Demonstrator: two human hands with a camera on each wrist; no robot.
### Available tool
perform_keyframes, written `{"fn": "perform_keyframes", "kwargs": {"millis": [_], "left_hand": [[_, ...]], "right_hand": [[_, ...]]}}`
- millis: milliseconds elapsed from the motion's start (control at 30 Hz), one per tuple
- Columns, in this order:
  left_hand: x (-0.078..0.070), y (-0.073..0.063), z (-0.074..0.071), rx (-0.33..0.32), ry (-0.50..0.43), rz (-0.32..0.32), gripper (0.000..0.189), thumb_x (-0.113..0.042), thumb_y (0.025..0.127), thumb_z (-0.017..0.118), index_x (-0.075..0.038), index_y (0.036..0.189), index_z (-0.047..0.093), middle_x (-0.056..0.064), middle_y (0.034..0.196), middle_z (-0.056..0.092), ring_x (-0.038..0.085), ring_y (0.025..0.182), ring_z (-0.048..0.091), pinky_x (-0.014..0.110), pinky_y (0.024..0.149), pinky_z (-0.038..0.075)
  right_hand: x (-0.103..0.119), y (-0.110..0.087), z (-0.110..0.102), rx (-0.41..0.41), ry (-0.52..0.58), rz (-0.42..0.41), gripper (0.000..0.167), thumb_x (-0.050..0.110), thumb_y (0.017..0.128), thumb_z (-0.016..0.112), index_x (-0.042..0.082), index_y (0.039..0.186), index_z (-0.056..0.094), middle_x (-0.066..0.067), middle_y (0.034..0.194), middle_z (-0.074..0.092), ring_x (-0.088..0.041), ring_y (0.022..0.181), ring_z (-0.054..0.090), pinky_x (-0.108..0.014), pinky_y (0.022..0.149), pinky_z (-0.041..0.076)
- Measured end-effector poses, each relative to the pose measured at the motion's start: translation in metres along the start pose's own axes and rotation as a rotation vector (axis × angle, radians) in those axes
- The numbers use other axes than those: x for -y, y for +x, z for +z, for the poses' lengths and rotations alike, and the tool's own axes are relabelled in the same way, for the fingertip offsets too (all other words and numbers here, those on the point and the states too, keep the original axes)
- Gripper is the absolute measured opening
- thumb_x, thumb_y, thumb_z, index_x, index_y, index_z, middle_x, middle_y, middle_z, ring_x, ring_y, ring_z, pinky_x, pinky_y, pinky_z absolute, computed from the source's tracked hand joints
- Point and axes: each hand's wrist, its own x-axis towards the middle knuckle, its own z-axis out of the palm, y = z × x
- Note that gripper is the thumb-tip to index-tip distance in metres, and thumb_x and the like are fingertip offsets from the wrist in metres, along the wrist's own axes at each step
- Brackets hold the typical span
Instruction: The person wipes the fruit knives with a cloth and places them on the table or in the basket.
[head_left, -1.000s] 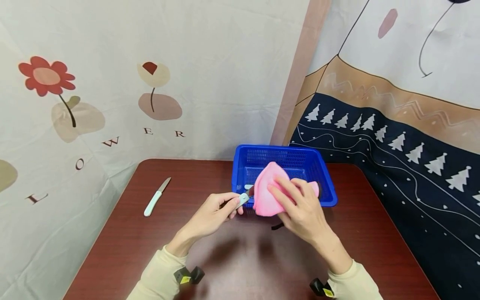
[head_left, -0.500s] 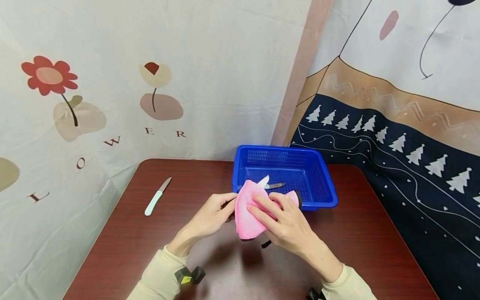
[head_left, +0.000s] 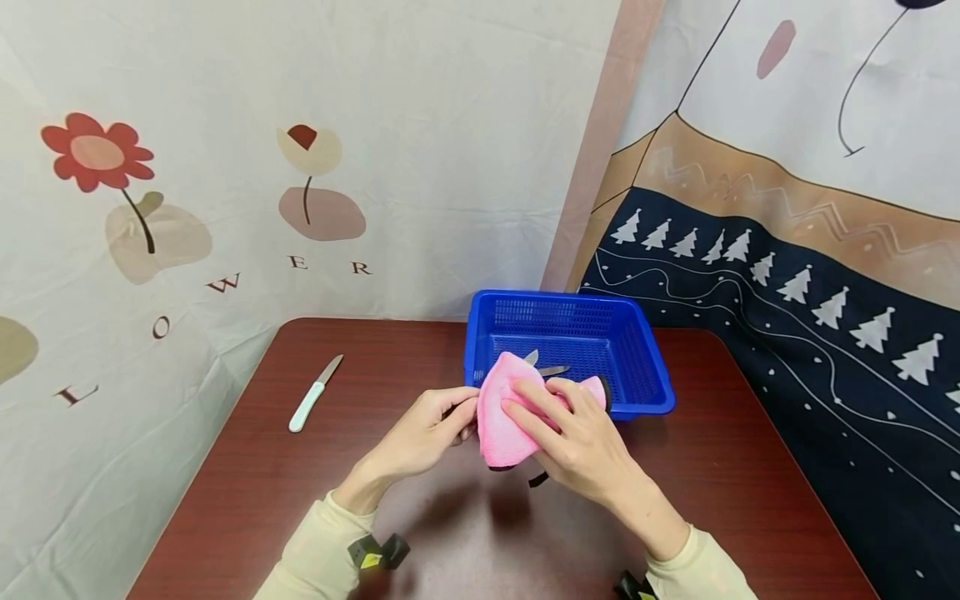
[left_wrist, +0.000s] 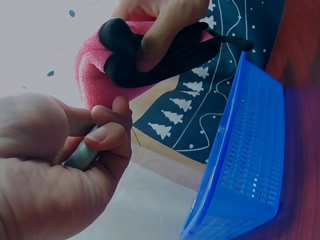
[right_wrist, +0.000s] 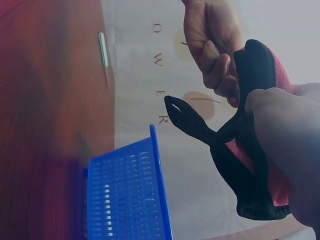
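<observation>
My left hand [head_left: 420, 433] grips a knife by its pale green handle [left_wrist: 82, 156], seen between the curled fingers in the left wrist view. The blade is hidden behind or within a pink cloth [head_left: 501, 421] with black edging. On the cloth's other side, my right hand [head_left: 588, 446] pinches it, fingers over the pink face and thumb on the black trim [left_wrist: 122, 55]. A black loop [right_wrist: 187, 117] hangs off the cloth. Both hands are held above the table, just in front of the blue basket [head_left: 651, 350].
Inside the basket lie two knives, their blades [head_left: 555, 370] showing past the cloth. Another knife [head_left: 307, 406] with a pale handle rests on the brown table [head_left: 247, 483] at the left. Printed fabric [head_left: 450, 167] hangs behind the table.
The cloth and right hand moved left and nearer over the knife, covering its blade and handle in the head view, then slid slightly back right. The left hand stayed almost still.
</observation>
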Motion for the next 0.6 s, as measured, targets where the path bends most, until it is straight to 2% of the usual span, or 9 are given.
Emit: {"fn": "perform_keyframes", "kwargs": {"millis": [200, 500, 600], "left_hand": [[0.000, 0.000, 0.000, 0.006, 0.001, 0.013, 0.026, -0.012, 0.120, 0.053, -0.006, 0.101, 0.071, 0.003, 0.079, 0.059, 0.006, 0.074, 0.055, 0.020, 0.064, 0.045], [-0.002, 0.000, 0.000, 0.017, -0.024, -0.021, 0.028, -0.013, 0.120, 0.054, -0.007, 0.103, 0.076, 0.006, 0.081, 0.061, 0.003, 0.073, 0.051, 0.019, 0.062, 0.040], [-0.002, 0.000, -0.001, 0.024, -0.022, -0.025, 0.029, -0.012, 0.120, 0.052, -0.007, 0.104, 0.076, 0.006, 0.082, 0.061, 0.003, 0.073, 0.050, 0.018, 0.062, 0.040]], "right_hand": [[-0.005, -0.003, -0.002, 0.022, -0.014, 0.041, 0.039, 0.029, 0.115, 0.054, 0.014, 0.143, 0.076, -0.014, 0.148, 0.075, -0.038, 0.114, 0.067, -0.047, 0.097, 0.060], [-0.021, -0.007, -0.007, 0.032, -0.023, 0.115, 0.042, 0.034, 0.117, 0.051, 0.013, 0.143, 0.076, -0.018, 0.147, 0.074, -0.042, 0.113, 0.064, -0.051, 0.093, 0.059], [-0.026, -0.009, -0.010, 0.039, -0.024, 0.149, 0.040, 0.031, 0.115, 0.057, 0.013, 0.146, 0.075, -0.020, 0.148, 0.073, -0.042, 0.114, 0.063, -0.053, 0.092, 0.060]]}}
